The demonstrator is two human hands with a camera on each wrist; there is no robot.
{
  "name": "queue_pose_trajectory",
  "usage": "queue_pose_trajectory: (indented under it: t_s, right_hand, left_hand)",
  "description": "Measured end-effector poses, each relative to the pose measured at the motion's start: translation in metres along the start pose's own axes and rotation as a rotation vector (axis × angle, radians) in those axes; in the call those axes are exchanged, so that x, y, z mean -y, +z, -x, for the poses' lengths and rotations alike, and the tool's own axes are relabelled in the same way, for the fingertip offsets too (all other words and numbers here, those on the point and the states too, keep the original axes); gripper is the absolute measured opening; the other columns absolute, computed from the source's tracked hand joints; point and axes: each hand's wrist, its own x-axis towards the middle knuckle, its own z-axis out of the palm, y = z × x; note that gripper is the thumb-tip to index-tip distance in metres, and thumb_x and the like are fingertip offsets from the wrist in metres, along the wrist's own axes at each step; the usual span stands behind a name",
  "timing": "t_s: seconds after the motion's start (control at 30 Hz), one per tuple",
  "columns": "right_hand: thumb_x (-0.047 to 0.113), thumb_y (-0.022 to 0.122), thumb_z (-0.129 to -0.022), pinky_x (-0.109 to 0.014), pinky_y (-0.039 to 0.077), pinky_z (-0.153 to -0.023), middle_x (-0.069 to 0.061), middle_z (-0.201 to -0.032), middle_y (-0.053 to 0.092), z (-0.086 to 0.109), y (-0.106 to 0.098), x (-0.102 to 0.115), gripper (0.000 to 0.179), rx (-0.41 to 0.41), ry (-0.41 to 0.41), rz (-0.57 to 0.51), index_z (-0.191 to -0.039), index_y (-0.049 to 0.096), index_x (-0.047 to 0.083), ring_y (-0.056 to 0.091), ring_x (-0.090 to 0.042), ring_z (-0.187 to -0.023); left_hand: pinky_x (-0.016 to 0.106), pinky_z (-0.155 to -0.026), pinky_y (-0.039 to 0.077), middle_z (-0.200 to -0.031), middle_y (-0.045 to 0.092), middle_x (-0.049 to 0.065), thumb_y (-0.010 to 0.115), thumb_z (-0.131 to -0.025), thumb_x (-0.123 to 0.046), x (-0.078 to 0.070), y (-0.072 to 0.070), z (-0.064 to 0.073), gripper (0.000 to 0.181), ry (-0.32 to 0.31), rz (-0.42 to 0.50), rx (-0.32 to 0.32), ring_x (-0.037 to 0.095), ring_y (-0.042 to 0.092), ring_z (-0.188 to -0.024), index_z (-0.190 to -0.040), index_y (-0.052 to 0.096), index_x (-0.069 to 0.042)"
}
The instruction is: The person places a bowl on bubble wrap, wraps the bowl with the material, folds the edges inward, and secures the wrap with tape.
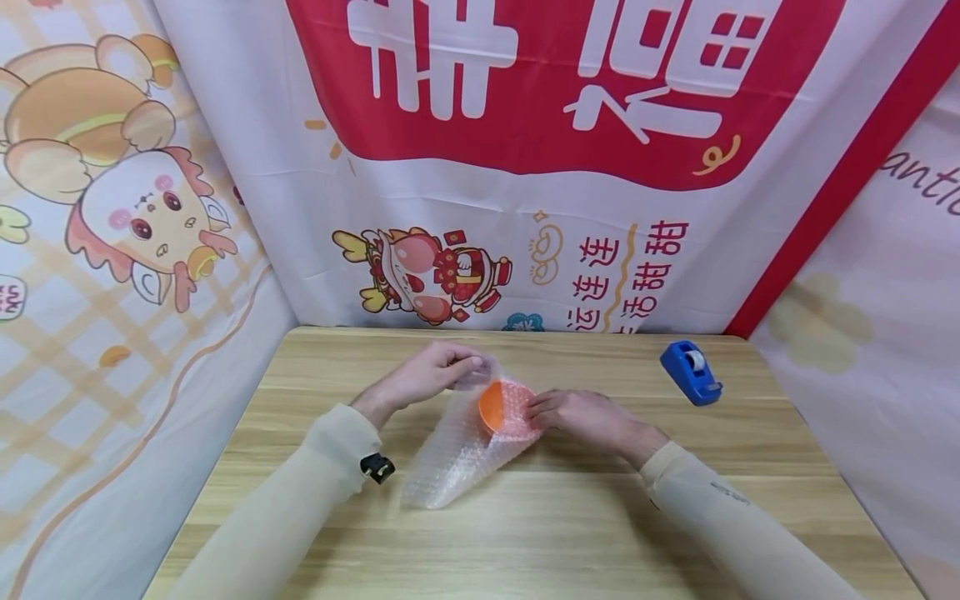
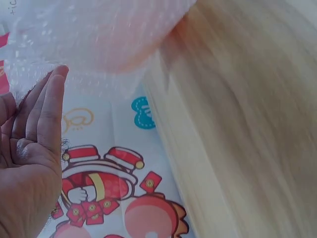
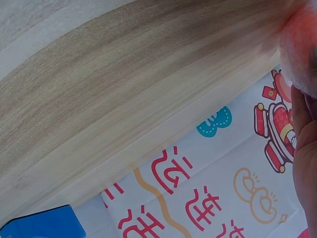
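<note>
A small orange bowl (image 1: 491,408) lies partly covered by a sheet of clear bubble wrap (image 1: 453,462) near the middle of the table. Its right side shows pinkish through the plastic, while the left part looks bare. My left hand (image 1: 431,375) pinches the far edge of the sheet between thumb and fingers, just left of the bowl. In the left wrist view the lifted bubble wrap (image 2: 94,34) hangs above the fingers of that hand. From the right, my right hand (image 1: 585,417) holds the wrapped side of the bowl, fingers over the plastic; part of its grip is hidden.
A blue tape dispenser (image 1: 690,372) with a roll of tape stands at the back right of the wooden table (image 1: 600,533). Printed cloth walls (image 1: 285,208) rise behind the table and along both sides.
</note>
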Motion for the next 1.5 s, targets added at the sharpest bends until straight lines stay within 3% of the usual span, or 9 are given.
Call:
queue_pose_trajectory:
  t_s: [0.2,0.37,0.5,0.63,0.8,1.0,1.13,1.3,1.5]
  right_hand:
    - [0.004,0.054,-0.119,-0.057,0.055,-0.133,-0.008,-0.166,0.073,-0.002,-0.001,0.001,0.044,-0.011,-0.077,0.119,-0.158,0.074,0.011,0.067,-0.035,-0.158]
    - [0.001,0.053,-0.119,-0.058,0.056,-0.132,-0.009,-0.164,0.075,-0.003,-0.002,0.003,0.044,-0.027,-0.106,0.132,-0.155,0.076,0.01,0.068,-0.035,-0.156]
    - [0.002,0.049,-0.121,-0.06,0.054,-0.133,-0.01,-0.166,0.073,-0.003,-0.002,0.002,0.044,-0.022,-0.068,0.036,-0.157,0.074,0.008,0.066,-0.037,-0.158]
    - [0.003,0.047,-0.122,-0.06,0.052,-0.136,-0.011,-0.168,0.072,-0.004,-0.001,0.001,0.046,-0.01,-0.003,-0.082,-0.159,0.072,0.007,0.064,-0.038,-0.16]
    - [0.003,0.053,-0.12,-0.058,0.054,-0.134,-0.008,-0.167,0.072,-0.005,-0.001,0.0,0.044,-0.003,-0.043,0.028,-0.158,0.074,0.011,0.066,-0.035,-0.159]
    - [0.002,0.061,-0.117,-0.054,0.057,-0.131,-0.006,-0.165,0.075,-0.006,-0.001,0.001,0.042,-0.016,-0.121,0.202,-0.154,0.078,0.014,0.069,-0.032,-0.157]
    - [-0.001,0.061,-0.116,-0.053,0.059,-0.13,-0.006,-0.162,0.077,-0.005,-0.002,0.001,0.042,-0.038,-0.144,0.211,-0.151,0.079,0.012,0.071,-0.032,-0.154]
    - [-0.003,0.059,-0.116,-0.052,0.06,-0.129,-0.007,-0.16,0.078,-0.005,-0.001,0.0,0.043,-0.063,-0.176,0.261,-0.151,0.079,0.011,0.072,-0.033,-0.151]
    - [0.006,0.07,-0.115,-0.051,0.06,-0.129,-0.007,-0.162,0.076,-0.002,-0.002,0.001,0.037,-0.114,-0.138,0.211,-0.15,0.079,0.014,0.07,-0.031,-0.153]
  left_hand:
    - [0.041,-0.109,0.072,-0.145,0.084,0.012,0.061,-0.124,-0.028,0.005,0.009,-0.006,0.036,0.028,-0.053,0.019,0.022,0.082,-0.127,-0.149,0.079,-0.01]
    - [0.05,-0.125,0.064,-0.155,0.079,0.011,0.061,-0.124,-0.03,0.011,0.016,-0.009,0.037,0.051,-0.095,0.054,0.028,0.076,-0.145,-0.152,0.078,-0.013]
    - [0.058,-0.14,0.049,-0.166,0.073,0.003,0.058,-0.125,-0.039,0.015,0.019,-0.008,0.04,0.063,-0.138,0.103,0.029,0.063,-0.162,-0.156,0.077,-0.022]
    - [0.06,-0.143,0.043,-0.17,0.07,-0.001,0.05,-0.127,-0.046,0.021,0.021,-0.006,0.044,0.075,-0.172,0.147,0.029,0.059,-0.166,-0.159,0.074,-0.028]
    - [0.06,-0.144,0.043,-0.174,0.066,-0.001,0.044,-0.127,-0.032,0.027,0.02,-0.004,0.045,0.088,-0.32,0.192,0.029,0.056,-0.169,-0.164,0.071,-0.028]
    - [0.056,-0.146,0.04,-0.178,0.062,0.001,0.044,-0.119,-0.016,0.03,0.019,-0.004,0.055,0.173,-0.528,0.245,0.03,0.051,-0.173,-0.169,0.065,-0.022]
    - [0.057,-0.146,0.039,-0.18,0.06,-0.003,0.046,-0.119,-0.019,0.03,0.019,-0.005,0.055,0.21,-0.626,0.224,0.03,0.05,-0.173,-0.172,0.062,-0.024]
    - [0.06,-0.147,0.038,-0.181,0.058,-0.002,0.05,-0.122,-0.024,0.03,0.021,-0.006,0.052,0.235,-0.653,0.185,0.03,0.049,-0.174,-0.174,0.059,-0.025]
    - [0.066,-0.147,0.034,-0.187,0.049,-0.01,0.049,-0.126,-0.045,0.035,0.026,-0.005,0.056,0.239,-0.778,0.234,0.027,0.042,-0.179,-0.18,0.049,-0.03]
